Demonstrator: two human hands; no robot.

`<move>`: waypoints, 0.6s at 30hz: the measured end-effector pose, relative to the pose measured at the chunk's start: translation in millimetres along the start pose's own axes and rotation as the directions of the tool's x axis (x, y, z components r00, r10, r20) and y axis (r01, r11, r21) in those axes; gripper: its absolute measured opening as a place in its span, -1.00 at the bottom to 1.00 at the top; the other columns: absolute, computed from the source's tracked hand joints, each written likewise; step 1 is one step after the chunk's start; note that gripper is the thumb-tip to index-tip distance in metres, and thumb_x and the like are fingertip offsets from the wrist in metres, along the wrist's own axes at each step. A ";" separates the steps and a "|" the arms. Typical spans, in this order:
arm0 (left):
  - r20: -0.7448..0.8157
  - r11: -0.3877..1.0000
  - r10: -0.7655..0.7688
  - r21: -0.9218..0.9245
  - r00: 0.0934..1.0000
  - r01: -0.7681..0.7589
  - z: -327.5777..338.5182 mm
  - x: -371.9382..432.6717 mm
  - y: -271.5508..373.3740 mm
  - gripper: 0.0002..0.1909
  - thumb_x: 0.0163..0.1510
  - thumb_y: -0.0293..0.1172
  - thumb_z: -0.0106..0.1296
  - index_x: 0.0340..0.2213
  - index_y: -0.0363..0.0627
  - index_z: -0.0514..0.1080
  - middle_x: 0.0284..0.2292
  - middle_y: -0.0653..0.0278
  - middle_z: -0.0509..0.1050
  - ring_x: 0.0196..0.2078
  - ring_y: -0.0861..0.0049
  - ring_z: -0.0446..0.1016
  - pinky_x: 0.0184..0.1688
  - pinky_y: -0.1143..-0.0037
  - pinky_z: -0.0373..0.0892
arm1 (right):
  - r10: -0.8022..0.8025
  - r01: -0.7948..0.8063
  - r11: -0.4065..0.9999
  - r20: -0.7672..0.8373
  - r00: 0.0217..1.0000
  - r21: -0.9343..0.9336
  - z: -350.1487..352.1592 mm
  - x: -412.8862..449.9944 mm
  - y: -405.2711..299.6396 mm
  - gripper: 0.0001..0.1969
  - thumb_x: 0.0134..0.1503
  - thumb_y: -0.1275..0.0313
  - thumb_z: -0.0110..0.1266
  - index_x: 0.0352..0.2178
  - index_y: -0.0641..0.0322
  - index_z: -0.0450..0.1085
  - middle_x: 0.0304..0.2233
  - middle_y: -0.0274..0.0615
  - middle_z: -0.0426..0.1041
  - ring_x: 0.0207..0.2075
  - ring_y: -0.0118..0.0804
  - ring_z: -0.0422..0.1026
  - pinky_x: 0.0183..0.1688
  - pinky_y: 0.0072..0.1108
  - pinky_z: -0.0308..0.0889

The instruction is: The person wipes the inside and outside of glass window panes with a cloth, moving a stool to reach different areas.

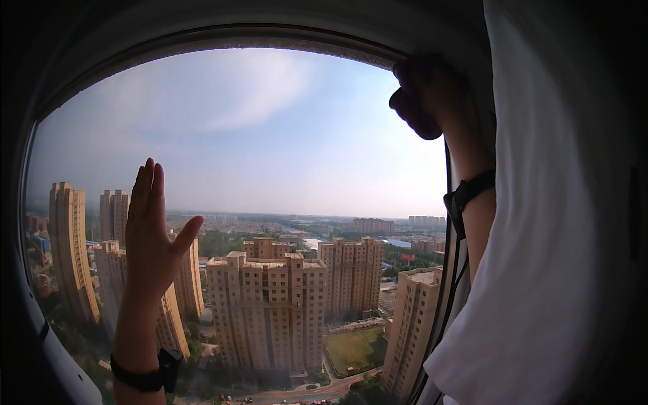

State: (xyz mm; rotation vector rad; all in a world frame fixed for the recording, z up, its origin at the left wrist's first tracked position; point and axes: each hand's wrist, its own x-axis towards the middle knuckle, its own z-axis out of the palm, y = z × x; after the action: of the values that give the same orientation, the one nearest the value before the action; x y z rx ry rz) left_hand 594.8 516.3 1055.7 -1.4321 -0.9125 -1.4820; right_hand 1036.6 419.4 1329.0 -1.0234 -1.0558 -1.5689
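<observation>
A large window pane fills the view before me. My left hand is raised at the left, palm towards the glass and fingers extended, with nothing in it; whether it touches the pane I cannot tell. A black band with a small box sits on that wrist. At the upper right corner of the window, my right hand is closed on a dark purple cloth, which lies against the frame and glass edge. The right wrist wears a black band. Shadow hides most of the right fingers.
The dark window frame arches over the pane. A white sleeve covers much of the right side. Beside the right frame runs a dark cable. Outside, far below, stand tall beige apartment blocks and a green field.
</observation>
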 end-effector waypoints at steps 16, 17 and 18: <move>-0.011 0.999 0.020 -0.044 1.000 -0.020 -4.9 9.5 30.1 -0.02 0.09 0.29 -0.24 0.22 -0.30 -0.19 0.25 -0.09 -0.18 0.32 0.15 -0.20 0.30 0.25 -0.11 | -0.175 0.173 0.985 0.150 0.973 0.027 7.6 12.1 -203.0 -0.08 -0.07 -0.33 -0.14 0.17 0.11 0.11 0.18 -0.06 0.14 0.22 -0.06 0.09 0.19 -0.25 0.09; -0.007 1.000 0.013 -0.021 1.000 -0.013 -6.2 8.8 26.9 -0.02 0.09 0.29 -0.24 0.22 -0.30 -0.19 0.25 -0.09 -0.18 0.32 0.15 -0.20 0.30 0.25 -0.11 | -0.199 0.194 0.980 0.157 0.967 0.051 12.4 18.9 -236.3 -0.04 -0.09 -0.34 -0.13 0.19 0.09 0.07 0.21 -0.09 0.08 0.25 -0.05 0.04 0.20 -0.25 0.07; -0.026 0.998 0.022 -0.065 0.999 -0.024 0.8 10.0 26.9 -0.02 0.09 0.28 -0.22 0.21 -0.32 -0.18 0.25 -0.11 -0.17 0.32 0.13 -0.20 0.30 0.25 -0.11 | -0.218 0.209 0.976 0.194 0.956 0.068 11.6 25.0 -262.6 -0.04 -0.10 -0.35 -0.13 0.19 0.08 0.07 0.20 -0.12 0.10 0.24 -0.07 0.05 0.20 -0.26 0.07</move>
State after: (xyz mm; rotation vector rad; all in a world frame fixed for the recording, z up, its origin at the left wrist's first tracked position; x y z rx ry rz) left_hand 620.4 506.4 1064.2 -1.4632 -0.8365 -1.5217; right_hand 777.9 470.0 1314.9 -1.0814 -1.3747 -1.6283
